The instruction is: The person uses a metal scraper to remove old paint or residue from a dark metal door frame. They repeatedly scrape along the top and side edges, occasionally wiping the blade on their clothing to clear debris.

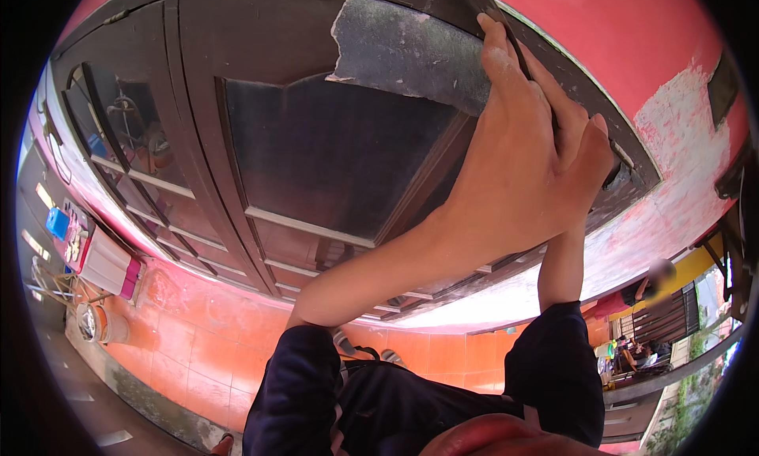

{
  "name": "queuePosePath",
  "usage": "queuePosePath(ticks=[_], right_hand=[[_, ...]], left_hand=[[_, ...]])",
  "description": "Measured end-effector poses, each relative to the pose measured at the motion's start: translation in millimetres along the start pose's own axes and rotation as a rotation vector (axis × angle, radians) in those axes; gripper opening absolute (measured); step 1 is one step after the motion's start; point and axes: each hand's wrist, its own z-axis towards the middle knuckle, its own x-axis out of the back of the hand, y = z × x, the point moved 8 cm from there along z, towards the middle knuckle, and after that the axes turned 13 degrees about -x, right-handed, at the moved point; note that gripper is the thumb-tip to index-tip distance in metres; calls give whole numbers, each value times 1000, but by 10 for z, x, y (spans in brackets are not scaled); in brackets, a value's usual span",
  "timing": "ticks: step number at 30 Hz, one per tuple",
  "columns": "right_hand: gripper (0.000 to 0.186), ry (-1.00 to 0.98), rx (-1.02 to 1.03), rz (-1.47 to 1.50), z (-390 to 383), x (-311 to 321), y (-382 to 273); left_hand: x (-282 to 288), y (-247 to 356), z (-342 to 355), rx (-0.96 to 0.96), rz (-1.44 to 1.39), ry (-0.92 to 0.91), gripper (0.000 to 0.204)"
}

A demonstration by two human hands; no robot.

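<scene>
Both my arms reach up to a dark brown wooden door (316, 148). My left hand (522, 156) lies with its fingers and thumb spread over the right end of a rough grey sheet (411, 49), which has a torn edge. The hand presses the sheet against the door's upper frame. My right forearm (561, 266) rises behind the left hand. My right hand is almost wholly hidden by the left one, so what it holds does not show. Dark sleeves cover both upper arms.
A red wall with flaked white patches (672, 116) lies right of the door. A window with dark bars (126, 132) is at the left, and a white and pink box (107, 266) stands below it. Underfoot are orange tiles (198, 345). A person sits by a gate (656, 314) at the lower right.
</scene>
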Motion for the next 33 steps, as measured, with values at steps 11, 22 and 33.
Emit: queuePosePath(ticks=[11, 22, 33], right_hand=[[38, -163, 31, -47, 203, -217, -255], [35, -136, -31, -115, 306, -173, -8], [41, -304, -116, 69, 467, -123, -187]], left_hand=[[314, 192, 117, 177, 98, -38, 90], [341, 279, 198, -12, 174, -67, 78], [279, 94, 173, 191, 47, -98, 87]])
